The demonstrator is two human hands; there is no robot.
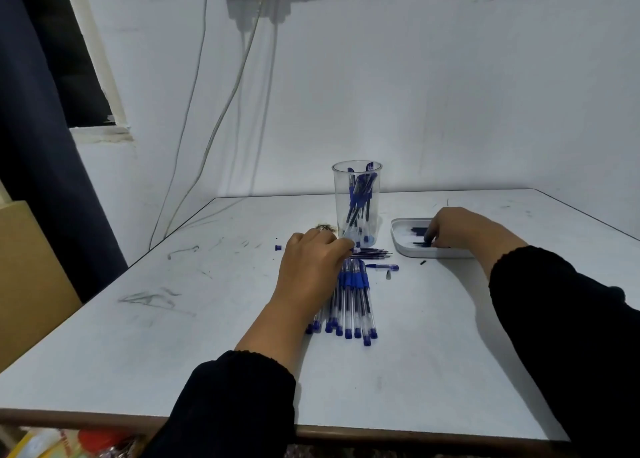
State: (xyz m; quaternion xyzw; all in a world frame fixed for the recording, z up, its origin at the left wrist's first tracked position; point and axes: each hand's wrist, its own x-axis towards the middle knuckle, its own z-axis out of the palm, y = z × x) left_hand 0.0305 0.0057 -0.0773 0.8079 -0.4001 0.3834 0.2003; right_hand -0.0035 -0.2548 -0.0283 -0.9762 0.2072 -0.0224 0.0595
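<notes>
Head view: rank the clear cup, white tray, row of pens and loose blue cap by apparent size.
1. row of pens, partly under the left hand
2. clear cup, close behind
3. white tray, unsure: the right hand hides part
4. loose blue cap
</notes>
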